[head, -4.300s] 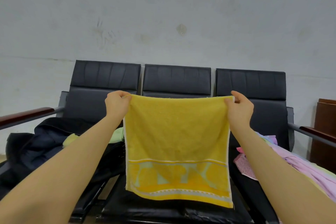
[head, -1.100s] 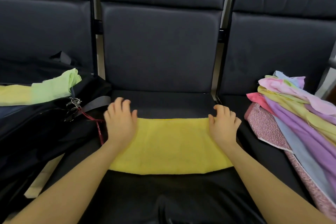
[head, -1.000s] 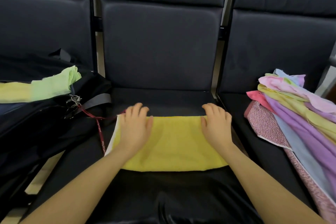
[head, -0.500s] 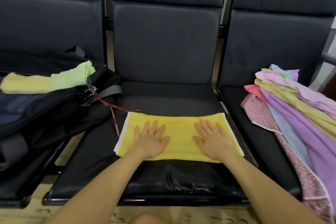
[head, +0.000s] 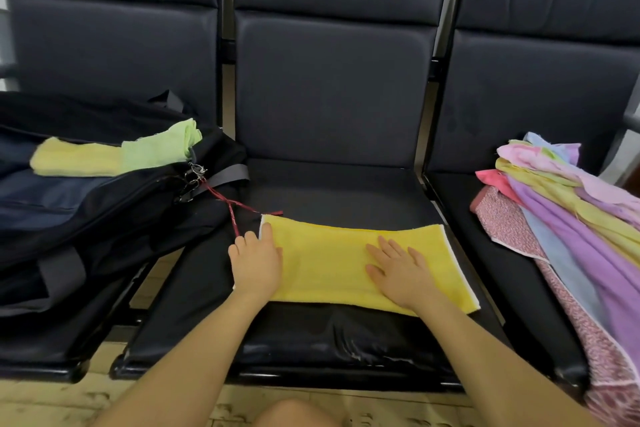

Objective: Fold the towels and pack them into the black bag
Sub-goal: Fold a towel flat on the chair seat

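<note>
Folded yellow terry towel point(head: 332, 263) lies flat on middle black padded seat point(head: 332, 191). Left hand point(head: 256, 263) rests at its left end, right hand point(head: 401, 274) on its right half. Left of left hand: black fabric bag point(head: 104, 218), two folded pale green towels point(head: 114, 156) in it. Right of right hand: heap of pastel cloths point(head: 571, 218) on neighbouring seat.

Three seats point(head: 332, 191), one black bag point(head: 86, 218)

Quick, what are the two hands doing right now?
Left hand: open, resting on the yellow towel's left edge.
Right hand: open, flat on it.
</note>
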